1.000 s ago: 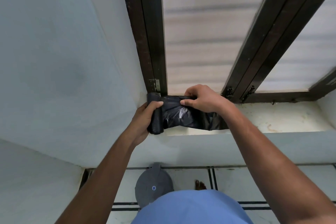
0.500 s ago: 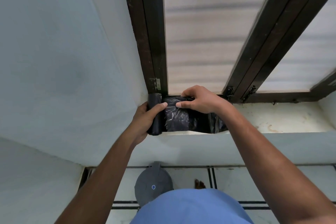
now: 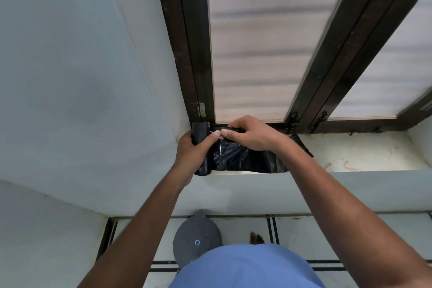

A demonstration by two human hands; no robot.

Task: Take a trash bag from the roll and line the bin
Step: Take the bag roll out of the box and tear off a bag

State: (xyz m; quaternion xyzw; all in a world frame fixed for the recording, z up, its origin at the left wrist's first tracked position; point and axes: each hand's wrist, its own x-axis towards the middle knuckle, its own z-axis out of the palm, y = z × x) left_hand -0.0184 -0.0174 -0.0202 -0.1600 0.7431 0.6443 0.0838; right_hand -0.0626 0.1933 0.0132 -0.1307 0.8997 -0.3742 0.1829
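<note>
Gripping the roll (image 3: pixel 201 147) of black trash bags upright on the window sill (image 3: pixel 355 152), the left hand (image 3: pixel 192 148) was wrapped around its middle, fingers curled shut and thumb pressed across the front. That clamp looked meant to keep the roll from turning or sliding while a bag was pulled off. The right hand (image 3: pixel 251 133) was closed in a pinch on the loose bag (image 3: pixel 236 155) at its top edge, right against the left thumb, the two thumbnails nearly touching. Judging by how close the hands sat, the person was working at the tear line, one side held fast and the other ready to pull away. The unrolled bag lay crumpled and flat along the sill towards the right, passing under the right wrist, its far end resting on the sill below the dark window frame (image 3: pixel 201 54).

Only this head view was given. Down on the tiled floor, just beside the wall and directly below the hands, stood the grey bin (image 3: pixel 196 238). Its lid was shut, so whether it held anything could not be told, and no liner showed at its rim.
</note>
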